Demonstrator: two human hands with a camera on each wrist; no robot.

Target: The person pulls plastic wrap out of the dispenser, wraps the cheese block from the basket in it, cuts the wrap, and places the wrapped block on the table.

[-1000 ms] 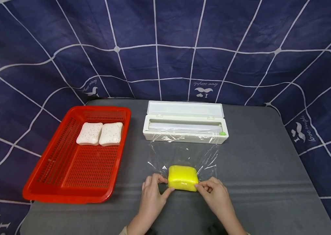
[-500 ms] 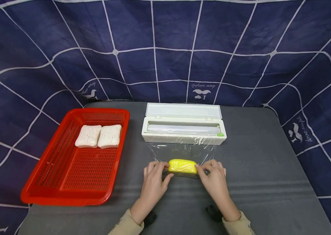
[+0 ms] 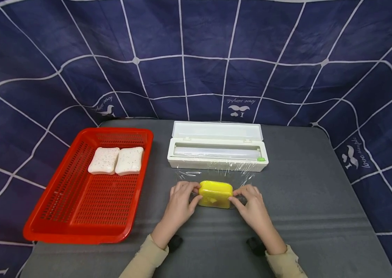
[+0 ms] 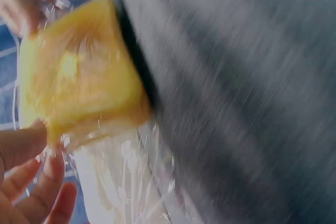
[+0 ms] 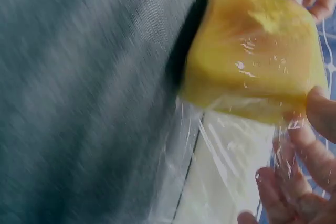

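One red basket [image 3: 74,236], bench [image 3: 314,185] left edge; white film box [image 3: 196,163], back edge. Left hand [image 3: 180,199], right hand [image 3: 252,200]: fingers pinching ends of yellow block [image 3: 215,194] midway between side edges. Probably light, soft, slick; hold ends.
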